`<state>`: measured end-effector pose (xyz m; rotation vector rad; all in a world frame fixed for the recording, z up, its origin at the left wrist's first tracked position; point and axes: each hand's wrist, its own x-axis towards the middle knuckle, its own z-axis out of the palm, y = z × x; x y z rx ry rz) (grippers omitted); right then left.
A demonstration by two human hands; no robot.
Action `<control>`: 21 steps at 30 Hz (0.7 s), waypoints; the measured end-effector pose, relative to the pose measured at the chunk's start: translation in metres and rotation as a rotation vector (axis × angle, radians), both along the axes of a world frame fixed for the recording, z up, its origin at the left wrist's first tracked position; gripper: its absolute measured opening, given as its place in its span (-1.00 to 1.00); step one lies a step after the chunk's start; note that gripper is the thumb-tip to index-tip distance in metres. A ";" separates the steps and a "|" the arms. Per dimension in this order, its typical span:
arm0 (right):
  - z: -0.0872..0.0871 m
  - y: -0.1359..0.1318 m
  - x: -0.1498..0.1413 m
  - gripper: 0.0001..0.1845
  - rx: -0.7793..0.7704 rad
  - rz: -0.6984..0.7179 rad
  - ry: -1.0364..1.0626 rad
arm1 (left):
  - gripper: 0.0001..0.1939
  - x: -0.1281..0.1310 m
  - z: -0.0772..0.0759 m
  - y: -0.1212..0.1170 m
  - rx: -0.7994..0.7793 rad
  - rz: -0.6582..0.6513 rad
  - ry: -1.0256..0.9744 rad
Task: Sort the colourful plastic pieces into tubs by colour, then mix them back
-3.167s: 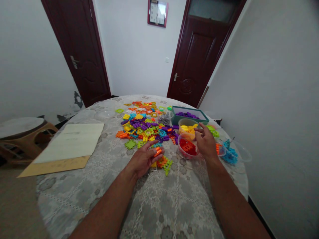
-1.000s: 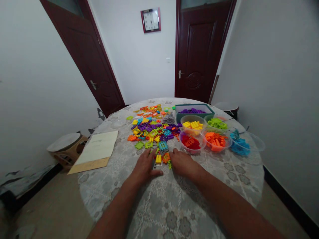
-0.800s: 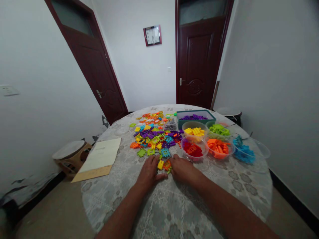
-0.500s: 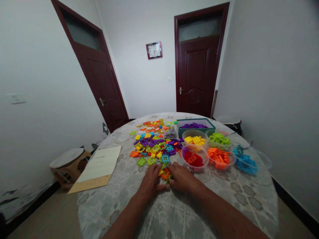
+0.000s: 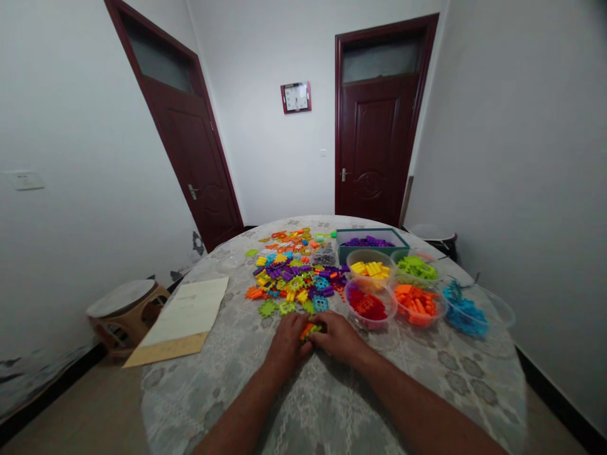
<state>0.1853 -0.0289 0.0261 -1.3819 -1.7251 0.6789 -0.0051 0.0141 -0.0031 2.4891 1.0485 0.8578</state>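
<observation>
Together, left hand [image 5: 286, 341] and right hand [image 5: 339, 339] pinch orange-green pieces [image 5: 310, 330], long axis slanting away rightward.

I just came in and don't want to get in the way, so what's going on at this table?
One person has the left hand and right hand together around a few small orange and green pieces near the middle of the table. Just beyond lies a mixed, colourful pile. To the right, pieces sit grouped by colour: purple in a green-edged box, and yellow, green, red, orange and blue in clear tubs.
</observation>
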 end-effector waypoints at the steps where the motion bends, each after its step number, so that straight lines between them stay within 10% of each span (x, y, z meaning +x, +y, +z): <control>1: -0.002 0.001 -0.001 -0.67 -0.006 -0.011 0.023 | -0.47 0.000 0.000 0.000 0.002 -0.001 -0.005; 21: -0.001 -0.006 -0.014 -0.79 0.113 0.007 0.034 | -0.54 -0.009 -0.003 0.002 -0.045 0.016 -0.127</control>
